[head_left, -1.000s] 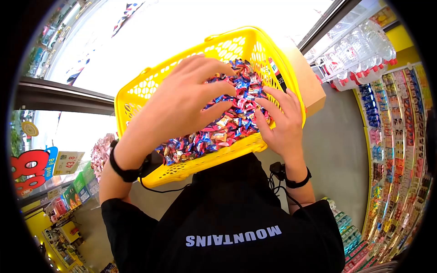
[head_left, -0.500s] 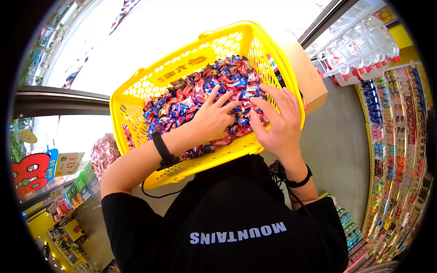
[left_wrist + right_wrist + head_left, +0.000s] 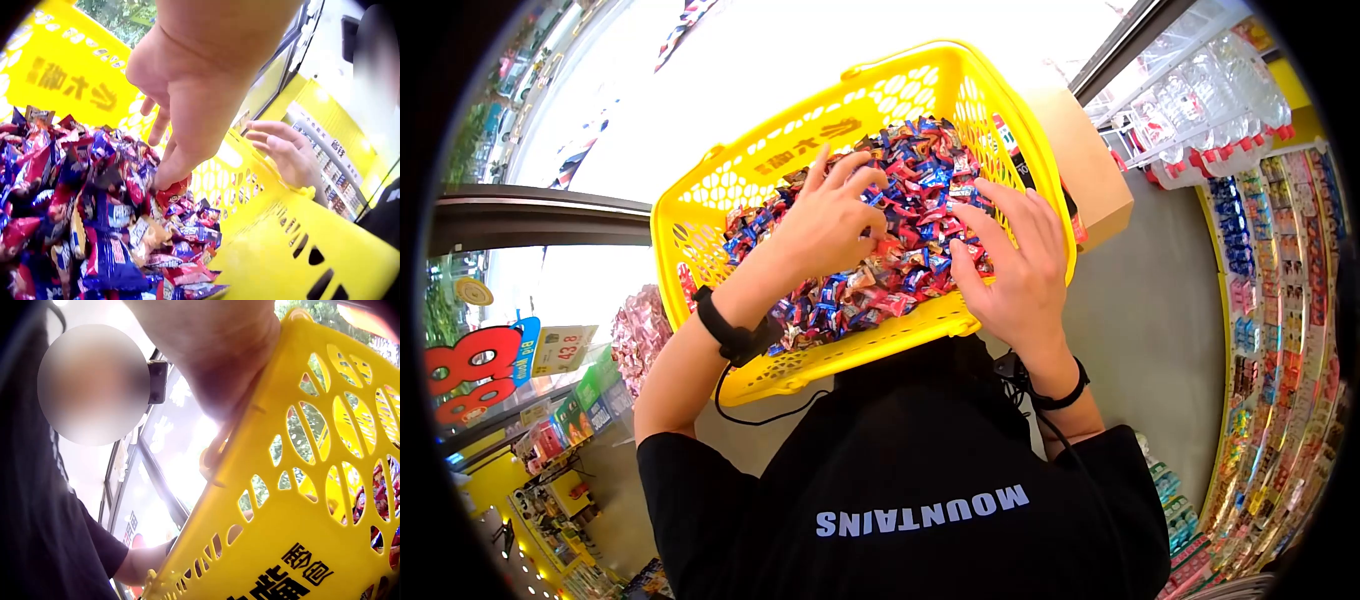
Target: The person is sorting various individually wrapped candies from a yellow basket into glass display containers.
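A yellow plastic basket (image 3: 690, 195) holds a heap of small candies (image 3: 930, 160) in red, blue and brown twisted wrappers. My left hand (image 3: 820, 225) reaches into the middle of the heap, its index finger bent toward the thumb. In the left wrist view, that hand (image 3: 194, 94) pinches a red-wrapped candy (image 3: 174, 192) at the thumb tip; the far fingertips are hidden. Over the basket's near right side hangs my right hand (image 3: 1015, 265), fingers loosely spread and holding nothing. The right wrist view shows mostly the basket's outer wall (image 3: 250, 537), the fingers hidden behind it.
A cardboard box (image 3: 1090, 180) stands against the basket's right side. Shelves of packaged goods (image 3: 1280, 330) curve along the right, with bottled drinks (image 3: 1200, 110) above them. A bright window lies beyond the basket. At left are a price sign (image 3: 560, 350) and a pink crinkled bundle (image 3: 640, 335).
My left hand, first raised over the basket, came down onto the candies, then shifted left with its index finger and thumb drawing together. The right hand has stayed nearly in place.
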Demonstrator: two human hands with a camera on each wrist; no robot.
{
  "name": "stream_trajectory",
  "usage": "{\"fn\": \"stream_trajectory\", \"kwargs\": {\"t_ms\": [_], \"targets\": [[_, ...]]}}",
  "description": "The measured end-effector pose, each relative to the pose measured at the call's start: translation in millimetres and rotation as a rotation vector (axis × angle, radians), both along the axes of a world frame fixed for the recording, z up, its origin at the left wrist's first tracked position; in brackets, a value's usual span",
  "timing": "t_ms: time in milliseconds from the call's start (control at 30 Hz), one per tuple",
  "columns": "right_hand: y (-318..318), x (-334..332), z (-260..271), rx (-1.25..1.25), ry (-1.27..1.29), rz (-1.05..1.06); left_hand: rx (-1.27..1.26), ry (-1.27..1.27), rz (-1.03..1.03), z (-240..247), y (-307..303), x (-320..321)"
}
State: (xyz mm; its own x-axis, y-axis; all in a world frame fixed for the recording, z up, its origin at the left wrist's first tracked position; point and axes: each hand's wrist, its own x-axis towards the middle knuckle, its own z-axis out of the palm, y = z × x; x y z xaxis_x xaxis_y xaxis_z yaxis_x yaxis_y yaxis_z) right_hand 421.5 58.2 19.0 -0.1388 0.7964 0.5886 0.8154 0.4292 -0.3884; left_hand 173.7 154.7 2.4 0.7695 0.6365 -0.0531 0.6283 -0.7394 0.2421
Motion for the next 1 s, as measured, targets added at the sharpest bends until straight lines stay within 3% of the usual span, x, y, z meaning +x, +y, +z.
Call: {"fn": "stream_trajectory", "kwargs": {"t_ms": [233,467,867,1000], "targets": [[0.3,1.1,3.1,-0.066,0.006,0.081,-0.060,-0.286,0.124,48.9,-14.8,-4.4],[-0.7,3.7,3.1,-0.063,0.017,0.170,-0.105,-0.463,0.133,48.8,-42.8,16.7],[-2.5,13.6,0.5,-0.002,0.074,0.311,0.104,-0.162,0.154,93.3,-72.7,28.2],[-5.6,16.0,0.8,0.005,0.059,0.384,0.132,-0.246,0.172,84.6,-83.6,34.0]]}}
